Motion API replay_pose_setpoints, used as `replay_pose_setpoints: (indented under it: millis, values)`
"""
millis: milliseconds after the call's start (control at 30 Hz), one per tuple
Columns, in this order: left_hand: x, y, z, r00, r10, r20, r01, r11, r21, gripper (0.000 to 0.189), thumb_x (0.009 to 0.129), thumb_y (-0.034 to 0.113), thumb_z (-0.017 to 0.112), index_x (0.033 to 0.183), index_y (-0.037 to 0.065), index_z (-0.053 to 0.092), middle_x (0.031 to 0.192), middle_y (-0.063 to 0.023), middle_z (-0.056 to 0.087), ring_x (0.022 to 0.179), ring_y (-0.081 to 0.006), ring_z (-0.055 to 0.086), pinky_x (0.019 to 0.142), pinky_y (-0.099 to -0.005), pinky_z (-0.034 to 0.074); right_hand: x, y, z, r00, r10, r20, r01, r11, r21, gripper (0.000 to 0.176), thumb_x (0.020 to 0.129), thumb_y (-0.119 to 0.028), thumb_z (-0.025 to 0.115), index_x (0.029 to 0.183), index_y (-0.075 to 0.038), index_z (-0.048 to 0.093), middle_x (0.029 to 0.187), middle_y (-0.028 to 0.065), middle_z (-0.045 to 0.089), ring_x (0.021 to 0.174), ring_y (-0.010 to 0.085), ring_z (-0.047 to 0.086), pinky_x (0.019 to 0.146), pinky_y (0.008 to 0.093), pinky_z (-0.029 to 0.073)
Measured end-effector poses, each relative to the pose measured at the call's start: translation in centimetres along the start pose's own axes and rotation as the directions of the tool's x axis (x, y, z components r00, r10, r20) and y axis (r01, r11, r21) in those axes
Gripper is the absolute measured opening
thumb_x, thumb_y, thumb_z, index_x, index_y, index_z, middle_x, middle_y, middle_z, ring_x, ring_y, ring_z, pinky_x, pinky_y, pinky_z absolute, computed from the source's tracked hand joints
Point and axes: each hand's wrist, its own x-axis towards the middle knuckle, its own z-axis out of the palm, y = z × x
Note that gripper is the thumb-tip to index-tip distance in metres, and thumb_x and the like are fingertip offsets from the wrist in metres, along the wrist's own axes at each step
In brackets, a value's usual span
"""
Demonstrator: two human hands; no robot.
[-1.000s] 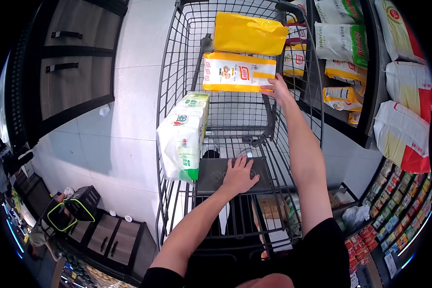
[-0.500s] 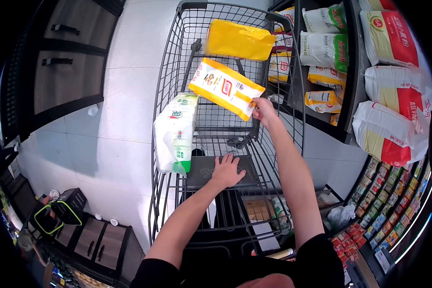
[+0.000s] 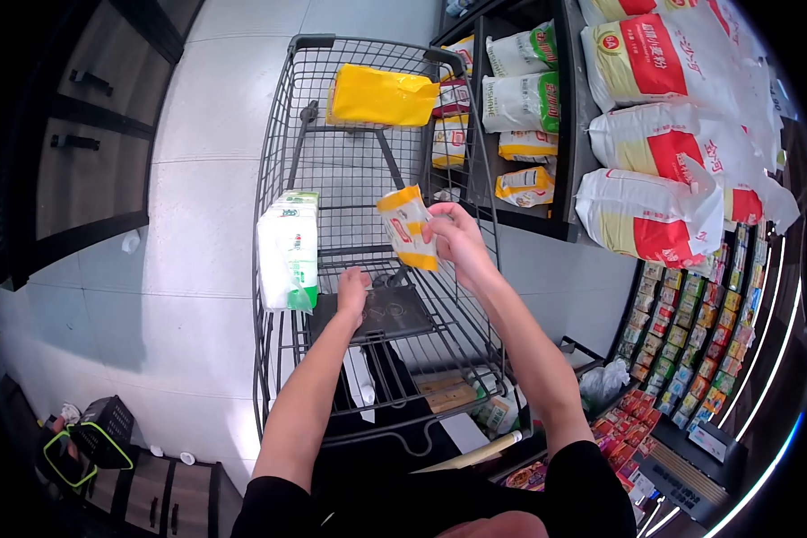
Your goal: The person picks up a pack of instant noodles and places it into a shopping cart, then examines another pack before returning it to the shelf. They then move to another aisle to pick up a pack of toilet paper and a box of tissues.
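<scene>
A yellow-and-white packet was held by its right-hand edge in the right hand, pinched between the thumb and curled fingers, over a wire shopping cart. The packet was tilted, its printed side turned to view. The left hand was seen by the left part of a dark panel at the near end of the cart, its fingers partly curled; nothing could be seen in its hold, though its palm was hidden, and how far it was closed could not be told, nor whether the panel was touched. A yellow bag was seen lying at the far end of the cart, and a white-and-green pack was placed along its left side, near the left hand. To the right of the cart, white-and-green bags were stocked on a dark shelf, with yellow-and-white bags set below them. Large white-and-red sacks were stacked farther right, above a rack of small colorful packets. At lower left, a black basket was pictured near low cabinets, across a pale tiled floor.
</scene>
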Motion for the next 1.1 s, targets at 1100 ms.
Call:
replay_pose_setpoints:
  millis: [1100]
  values:
    - [-27.5, -6.6, 44.2, 0.701, -0.431, 0.569, 0.225, 0.89, 0.396, 0.071, 0.102, 0.061, 0.025, 0.146, 0.006, 0.036, 0.148, -0.0103, 0.046, 0.138, -0.0252, 0.044, 0.115, -0.0483, 0.035, -25.8, 12.7, -45.1, 0.707, -0.707, -0.004, 0.308, 0.313, -0.899, 0.018, 0.079, -0.025, 0.067, 0.077, -0.009, 0.062, 0.059, 0.0103, 0.064, 0.057, 0.0282, 0.065, 0.055, 0.0395, 0.049]
